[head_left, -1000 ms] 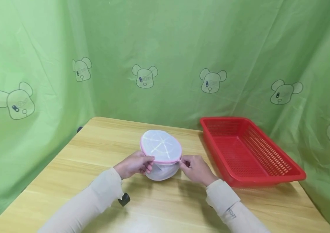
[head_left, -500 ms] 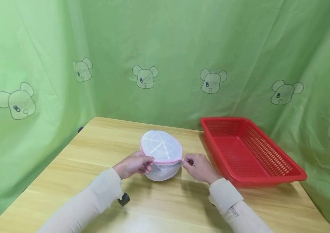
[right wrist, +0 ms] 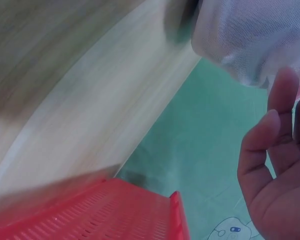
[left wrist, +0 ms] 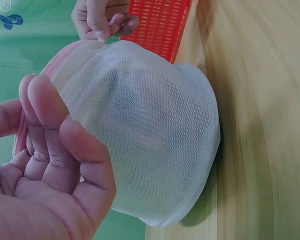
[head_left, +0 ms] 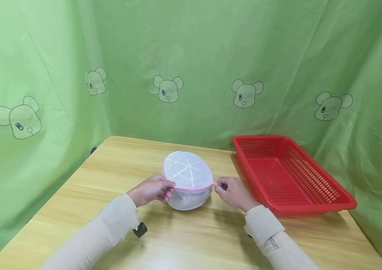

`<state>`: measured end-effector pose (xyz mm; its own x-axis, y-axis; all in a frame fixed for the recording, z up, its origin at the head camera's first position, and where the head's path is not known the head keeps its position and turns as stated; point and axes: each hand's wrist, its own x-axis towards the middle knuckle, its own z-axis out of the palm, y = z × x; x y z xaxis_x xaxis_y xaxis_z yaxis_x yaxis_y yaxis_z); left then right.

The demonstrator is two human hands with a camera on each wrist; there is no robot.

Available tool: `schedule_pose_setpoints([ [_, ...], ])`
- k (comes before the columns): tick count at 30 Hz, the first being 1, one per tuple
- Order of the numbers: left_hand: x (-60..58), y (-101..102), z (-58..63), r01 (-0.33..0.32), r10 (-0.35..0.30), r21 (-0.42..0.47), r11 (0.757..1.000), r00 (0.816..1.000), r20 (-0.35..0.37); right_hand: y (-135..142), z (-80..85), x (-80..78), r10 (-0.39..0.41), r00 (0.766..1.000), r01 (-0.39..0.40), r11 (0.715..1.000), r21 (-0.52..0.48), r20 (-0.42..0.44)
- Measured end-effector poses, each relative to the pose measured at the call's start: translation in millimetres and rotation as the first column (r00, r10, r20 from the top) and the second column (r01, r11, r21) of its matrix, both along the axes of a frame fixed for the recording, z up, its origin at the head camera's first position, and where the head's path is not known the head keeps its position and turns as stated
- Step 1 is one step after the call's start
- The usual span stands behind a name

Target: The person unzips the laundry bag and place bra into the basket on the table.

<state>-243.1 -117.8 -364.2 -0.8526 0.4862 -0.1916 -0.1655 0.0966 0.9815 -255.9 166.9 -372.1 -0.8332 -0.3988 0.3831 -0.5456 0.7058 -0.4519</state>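
A round white mesh laundry bag (head_left: 191, 170) with a pink zipper (head_left: 191, 189) around its top stands on the table, its top tilted toward me. White lines cross on the top like spokes. My left hand (head_left: 153, 190) pinches the pink edge at the front left between thumb and fingers. At the right end of the front edge, my right hand (head_left: 234, 192) pinches the small zipper pull. Through the mesh side (left wrist: 145, 115) in the left wrist view, a faint darker shape shows; what it is I cannot tell. The right wrist view shows the bag's side (right wrist: 255, 35) beyond the fingers.
A red plastic basket (head_left: 259, 187) with slotted walls stands to the right, close to my right hand. The wooden table (head_left: 76, 210) ends at a green curtain (head_left: 204, 45) printed with bear heads. A small black object (head_left: 140, 230) shows beside my left cuff.
My right hand has moved slightly to the right with the zipper pull, drawing the bag's edge that way. The left hand has shifted a little left and still holds the edge.
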Motion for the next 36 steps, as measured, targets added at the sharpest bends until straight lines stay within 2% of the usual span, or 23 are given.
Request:
schedule_pose_setpoints([
  [15,-7.8,-3,-5.3,-0.116,0.115,0.036,0.993,0.993,0.023,-12,5.8,5.6,0.066,0.997,-0.067,0.997,-0.035,-0.039],
  [22,-6.5,-2,-5.1,-0.099,0.099,0.034,0.994,0.995,0.008,-20,10.3,11.7,0.108,0.993,-0.109,0.993,-0.033,-0.049],
  [36,-1.1,14,-5.2,-0.05,0.05,0.012,0.999,0.999,-0.008,-41,12.1,20.7,0.184,0.979,-0.188,0.982,-0.035,-0.087],
])
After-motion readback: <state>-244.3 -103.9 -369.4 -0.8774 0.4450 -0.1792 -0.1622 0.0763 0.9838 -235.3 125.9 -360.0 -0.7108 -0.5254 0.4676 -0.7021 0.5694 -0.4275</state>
